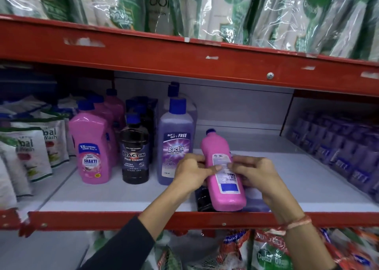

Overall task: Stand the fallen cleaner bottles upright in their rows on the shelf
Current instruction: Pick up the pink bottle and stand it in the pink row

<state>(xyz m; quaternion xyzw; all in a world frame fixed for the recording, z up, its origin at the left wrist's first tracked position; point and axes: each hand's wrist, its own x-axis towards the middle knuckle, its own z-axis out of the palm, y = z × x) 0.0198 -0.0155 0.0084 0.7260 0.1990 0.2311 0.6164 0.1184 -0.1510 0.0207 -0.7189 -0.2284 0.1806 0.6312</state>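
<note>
A pink cleaner bottle (223, 179) with a blue cap lies tilted near the shelf's front edge, back label up, cap pointing away. My left hand (191, 172) grips its left side and my right hand (253, 172) grips its right side. Under it lie a fallen black bottle (203, 200) and a fallen purple bottle (255, 202), both mostly hidden. To the left stand upright rows: pink Shakti bottles (92, 150), black Bactin bottles (134, 152) and purple Bactin bottles (175, 144).
The white shelf board (114, 196) has a red front rail (102, 218), and a red beam (184, 64) hangs low overhead. Herbal wash pouches (30, 146) stand at the left, wrapped purple packs (338, 144) at the right. Dettol pouches fill the shelves above and below.
</note>
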